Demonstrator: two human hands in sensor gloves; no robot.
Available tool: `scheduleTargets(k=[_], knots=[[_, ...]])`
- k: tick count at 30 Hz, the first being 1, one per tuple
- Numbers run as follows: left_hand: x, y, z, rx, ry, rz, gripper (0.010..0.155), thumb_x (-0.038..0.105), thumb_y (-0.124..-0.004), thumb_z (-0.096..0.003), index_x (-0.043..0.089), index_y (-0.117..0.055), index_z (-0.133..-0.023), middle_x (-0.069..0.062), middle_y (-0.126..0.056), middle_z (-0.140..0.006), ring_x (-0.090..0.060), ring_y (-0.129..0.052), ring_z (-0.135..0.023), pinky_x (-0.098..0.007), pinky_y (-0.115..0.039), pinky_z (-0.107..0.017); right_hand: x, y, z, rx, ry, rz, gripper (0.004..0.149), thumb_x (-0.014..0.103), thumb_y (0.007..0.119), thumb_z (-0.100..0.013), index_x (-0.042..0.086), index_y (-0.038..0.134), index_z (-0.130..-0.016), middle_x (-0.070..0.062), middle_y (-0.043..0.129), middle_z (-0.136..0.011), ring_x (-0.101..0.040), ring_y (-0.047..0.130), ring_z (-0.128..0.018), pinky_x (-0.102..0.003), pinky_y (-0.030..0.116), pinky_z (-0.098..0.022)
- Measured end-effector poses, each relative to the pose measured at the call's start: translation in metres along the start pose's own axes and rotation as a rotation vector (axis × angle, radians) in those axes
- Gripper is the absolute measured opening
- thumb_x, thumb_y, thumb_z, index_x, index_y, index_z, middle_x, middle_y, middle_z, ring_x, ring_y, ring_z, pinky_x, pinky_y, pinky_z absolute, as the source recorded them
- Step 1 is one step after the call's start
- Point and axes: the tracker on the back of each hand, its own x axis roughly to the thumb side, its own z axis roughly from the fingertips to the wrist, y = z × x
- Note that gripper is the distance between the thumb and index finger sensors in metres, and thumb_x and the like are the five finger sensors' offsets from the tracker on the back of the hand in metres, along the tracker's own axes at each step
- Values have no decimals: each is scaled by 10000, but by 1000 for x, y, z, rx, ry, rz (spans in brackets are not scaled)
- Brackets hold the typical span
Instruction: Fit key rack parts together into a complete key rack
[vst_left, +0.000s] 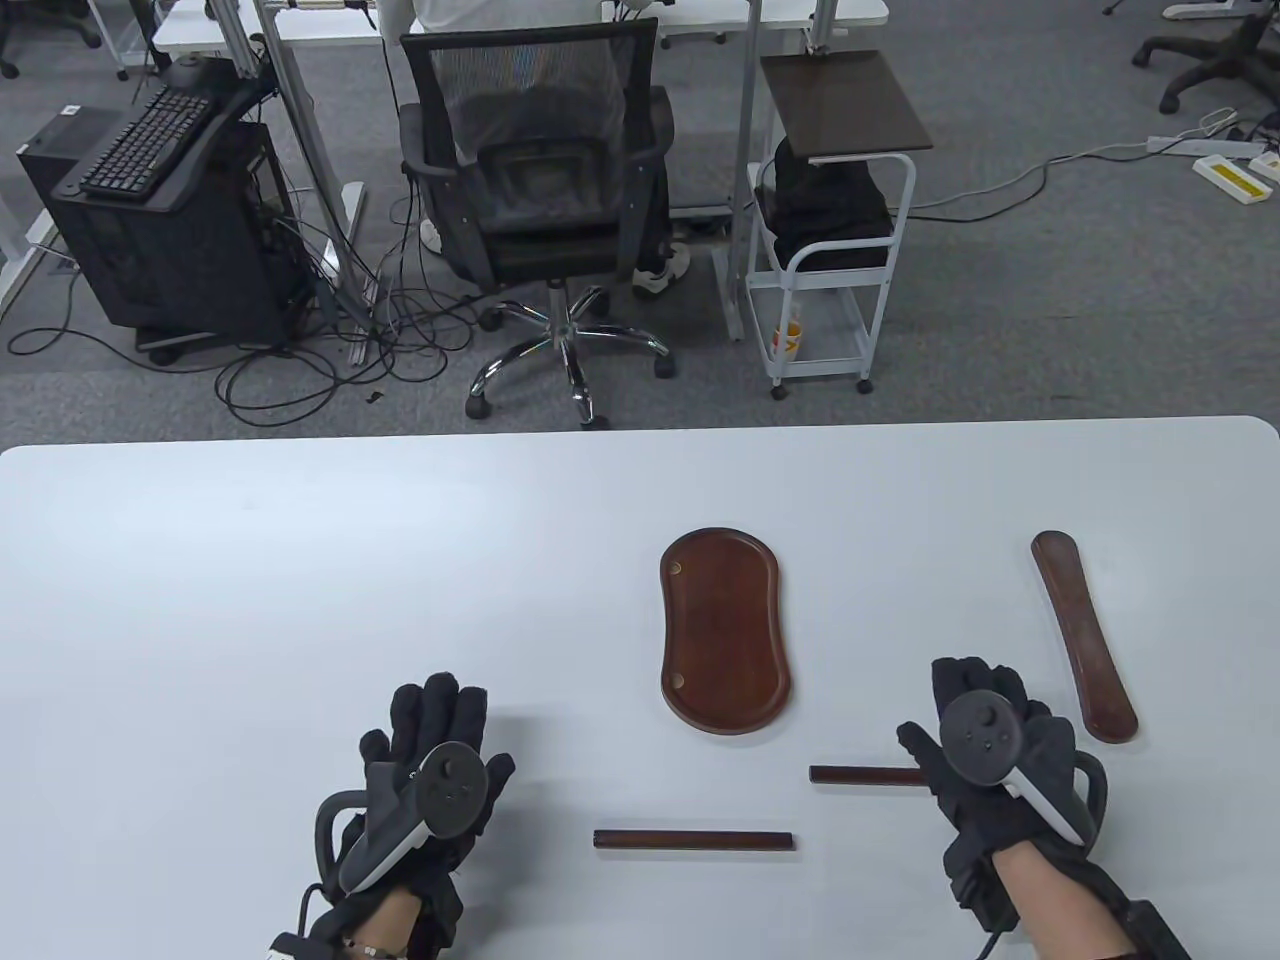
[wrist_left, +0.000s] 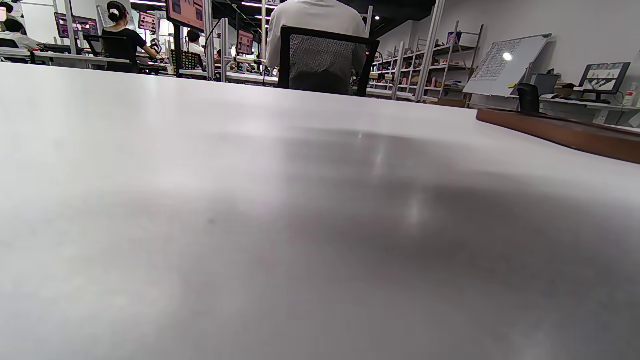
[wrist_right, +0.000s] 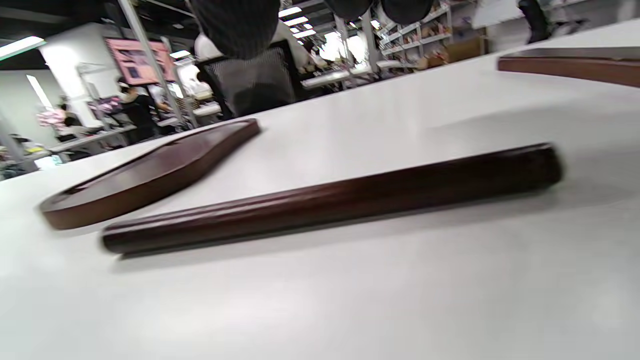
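Note:
Four dark wooden parts lie on the white table (vst_left: 300, 600). An oval tray-like base (vst_left: 725, 630) is in the middle, and a long curved slat (vst_left: 1083, 635) lies at the right. One short rod (vst_left: 695, 841) lies near the front. A second rod (vst_left: 860, 775) has its right end hidden under my right hand (vst_left: 975, 705). That hand hovers over it with fingers extended, gripping nothing. The right wrist view shows this rod (wrist_right: 330, 200) lying free on the table below my fingertips (wrist_right: 235, 25). My left hand (vst_left: 440, 725) lies flat and open, left of the front rod.
The table's far edge (vst_left: 640, 430) gives onto an office floor with a chair (vst_left: 540, 170) and a small cart (vst_left: 830, 240). The left wrist view shows bare tabletop and the base's edge (wrist_left: 560, 131) at right. The right wrist view shows the base (wrist_right: 150, 172) and the slat (wrist_right: 570, 67).

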Motion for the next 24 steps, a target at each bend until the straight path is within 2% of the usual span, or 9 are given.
scheduleTargets(k=[4,7,11,19,24], knots=[[-1,-1,-3,-7,3,-13,712,591,-452,-565,277,-244,-1170,-53,-109,-1259,-381,-153,-1137,-670,-299,-776,-28,-11,-28,68,168,-79,731,450,687,-570,90,397,-1137,-227,387,-1201,-499,340,-1046,-640,304,-715],[-2,-2,-3,-14,10,-11,713,590,-453,-565,274,-249,-1171,-53,-112,-1260,-382,-158,-1137,-670,-302,-776,-43,-19,-45,77,270,-112,735,446,693,-571,85,396,-1137,-234,386,-1199,-504,349,-1043,-642,321,-716],[-3,-3,-4,-30,19,-9,710,588,-454,-566,275,-253,-1171,-53,-117,-1260,-381,-161,-1137,-669,-307,-777,-62,-26,-67,116,406,-29,757,449,712,-566,78,384,-1139,-238,385,-1198,-512,374,-1039,-644,369,-717],[-6,-2,-5,-42,30,7,708,586,-457,-567,272,-262,-1171,-55,-124,-1261,-382,-168,-1138,-667,-310,-777,-86,-30,-87,170,585,61,802,450,733,-560,43,350,-1136,-269,399,-1190,-539,453,-1022,-646,452,-713],[-7,-2,-6,-50,29,12,707,585,-459,-567,273,-266,-1171,-56,-129,-1262,-384,-171,-1138,-666,-313,-777,-92,-23,-92,227,638,113,801,433,749,-556,25,364,-1127,-264,559,-1154,-520,612,-980,-639,564,-686]])
